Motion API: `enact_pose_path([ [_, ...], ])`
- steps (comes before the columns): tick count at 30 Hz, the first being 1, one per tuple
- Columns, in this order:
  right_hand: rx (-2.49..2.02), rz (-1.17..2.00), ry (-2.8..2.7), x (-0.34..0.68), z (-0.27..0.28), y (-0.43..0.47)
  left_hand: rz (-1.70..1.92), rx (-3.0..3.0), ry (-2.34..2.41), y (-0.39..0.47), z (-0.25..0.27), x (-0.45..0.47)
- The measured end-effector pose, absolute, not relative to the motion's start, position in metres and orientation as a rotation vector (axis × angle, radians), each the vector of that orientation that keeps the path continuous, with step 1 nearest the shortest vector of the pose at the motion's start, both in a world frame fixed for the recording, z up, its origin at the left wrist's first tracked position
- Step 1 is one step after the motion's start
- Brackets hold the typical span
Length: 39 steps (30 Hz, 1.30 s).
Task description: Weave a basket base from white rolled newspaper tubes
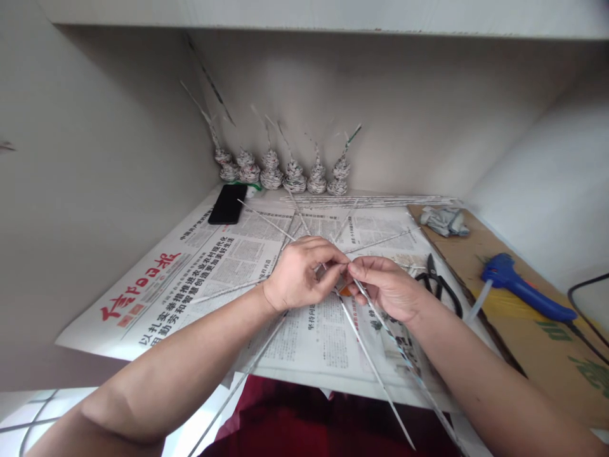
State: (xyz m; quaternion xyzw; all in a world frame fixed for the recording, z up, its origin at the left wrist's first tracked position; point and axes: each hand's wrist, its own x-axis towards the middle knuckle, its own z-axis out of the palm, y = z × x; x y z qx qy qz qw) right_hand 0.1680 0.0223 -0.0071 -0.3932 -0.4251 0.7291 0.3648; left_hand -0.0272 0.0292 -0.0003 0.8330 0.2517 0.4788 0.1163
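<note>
Over the newspaper, both hands meet at the middle of a star of thin rolled-paper sticks point(375, 241) that spread out on all sides. My left hand point(309, 270) is closed, thumb and fingertips pinching at the centre, which it mostly hides. My right hand point(385, 285) has its thumb and fingers closed on a long rolled-paper stick point(394, 339), whose lower part runs down toward the front edge. Another pale stick point(371, 365) slants down beside it. A small orange patch shows under the right fingers; what it is I cannot make out.
Several woven paper gourds point(294, 178) line the back wall. Near them lie a black phone point(228, 204) and a bundle of paper sticks point(371, 202). On the right are black-handled scissors point(435, 282), a blue glue gun point(523, 292) with a cord, and a crumpled wad point(445, 221) on cardboard point(537, 362). A shelf point(304, 16) overhangs.
</note>
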Motion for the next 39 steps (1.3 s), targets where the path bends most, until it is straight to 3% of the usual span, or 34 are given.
enact_pose_path([
  [23, -1.021, 1.857, -1.08, 0.1714, -0.0024, 0.023, 1.318, 2.12, 0.76, 0.0273, 0.0006, -0.0232],
  [39, -1.107, 1.868, -1.167, 0.1731, -0.0042, 0.0239, 1.305, 2.518, 0.667, 0.0334, -0.0001, -0.0304],
])
